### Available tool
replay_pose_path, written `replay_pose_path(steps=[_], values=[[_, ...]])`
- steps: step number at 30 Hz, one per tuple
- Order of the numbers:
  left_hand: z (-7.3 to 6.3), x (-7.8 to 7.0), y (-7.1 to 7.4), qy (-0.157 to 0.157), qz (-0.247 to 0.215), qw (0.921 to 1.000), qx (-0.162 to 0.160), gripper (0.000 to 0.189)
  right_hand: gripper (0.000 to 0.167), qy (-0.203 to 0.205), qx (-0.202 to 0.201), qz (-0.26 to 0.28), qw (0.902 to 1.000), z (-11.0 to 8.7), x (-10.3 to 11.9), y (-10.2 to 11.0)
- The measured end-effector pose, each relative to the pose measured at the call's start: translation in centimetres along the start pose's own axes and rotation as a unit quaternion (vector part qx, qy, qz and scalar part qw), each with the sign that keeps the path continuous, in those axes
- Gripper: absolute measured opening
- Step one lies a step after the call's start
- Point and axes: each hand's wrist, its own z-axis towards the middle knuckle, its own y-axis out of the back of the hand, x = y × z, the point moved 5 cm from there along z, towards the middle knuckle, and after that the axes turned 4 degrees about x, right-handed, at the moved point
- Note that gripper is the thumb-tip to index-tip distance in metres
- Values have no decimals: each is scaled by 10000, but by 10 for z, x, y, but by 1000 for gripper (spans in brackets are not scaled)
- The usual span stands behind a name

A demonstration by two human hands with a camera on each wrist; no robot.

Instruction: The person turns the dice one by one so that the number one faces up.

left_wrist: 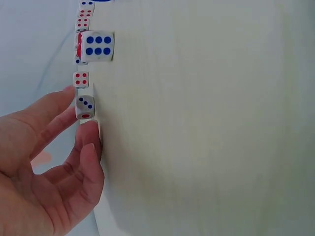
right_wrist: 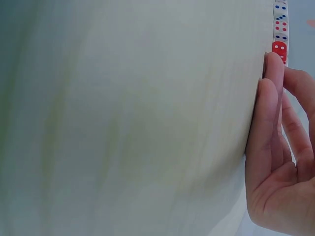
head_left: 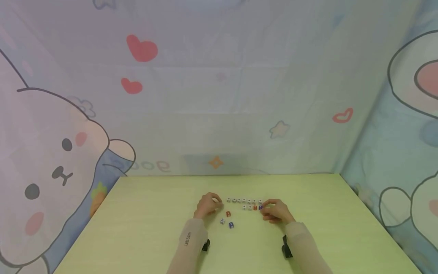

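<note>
My right hand (head_left: 278, 211) is at the right end of the front row of dice, its fingertips pinching a blue die (head_left: 260, 207). In the right wrist view the fingers hide that die, and a red die (right_wrist: 279, 48) shows just past their tips. Beside it in the row are white dice (head_left: 247, 207). My left hand (head_left: 208, 204) holds nothing, fingers loosely bent, just left of the back row of white dice (head_left: 244, 201). From the left wrist, a white die with blue and red pips (left_wrist: 85, 105) appears between its thumb and fingers.
Nearer me, between the hands, lie a loose red die (head_left: 228, 214), a white die (head_left: 222, 220) and a blue die (head_left: 231, 225). The pale yellow-green table (head_left: 143, 228) reaches back to a printed cloth wall (head_left: 219, 95); more cloth hangs at both sides.
</note>
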Motion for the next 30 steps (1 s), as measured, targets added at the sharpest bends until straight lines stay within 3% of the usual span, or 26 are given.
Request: replay_pose_path(steps=[8, 17, 30], values=[[1, -3, -4, 85, 217, 9995, -218, 12, 28, -54, -33, 44, 10000, -1, 0, -1], [2, -7, -6, -58, 293, 9992, -279, 9, 27, -95, -16, 120, 9999, -2, 1, -1], [-1, -4, -1, -62, -57, 9997, -245, 8, 28, -118, 73, 108, 9998, 1, -2, 1]])
